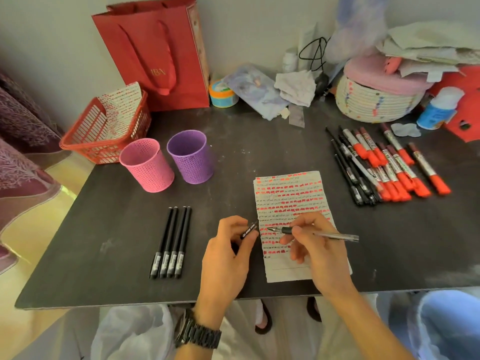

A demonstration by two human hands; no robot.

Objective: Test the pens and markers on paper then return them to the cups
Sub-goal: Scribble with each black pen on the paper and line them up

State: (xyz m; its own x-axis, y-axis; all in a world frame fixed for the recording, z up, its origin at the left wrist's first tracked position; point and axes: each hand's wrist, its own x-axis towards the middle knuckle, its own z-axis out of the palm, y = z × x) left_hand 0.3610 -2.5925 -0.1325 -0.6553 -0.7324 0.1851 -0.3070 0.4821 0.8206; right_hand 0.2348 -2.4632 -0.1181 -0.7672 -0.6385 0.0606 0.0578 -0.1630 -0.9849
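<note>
A sheet of paper (291, 198) covered in rows of red and black marks lies on the dark table (130, 242). My right hand (319, 250) holds an uncapped pen (335, 235) with its tip pointing left just above the paper. My left hand (228, 250) grips the black pen cap (249, 229) beside the paper's left edge. Several capped black pens (171, 242) lie in a row to the left. A pink cup (146, 165) and a purple cup (191, 155) stand upright behind them. More black pens (350, 170) and red-capped markers (397, 167) lie at the right.
A red basket (85, 136) holding marked paper and a red gift bag (155, 53) stand at the back left. A woven basket (374, 100), a blue-and-white bottle (439, 107), tape and crumpled cloth crowd the back. The table's front edge is near my wrists.
</note>
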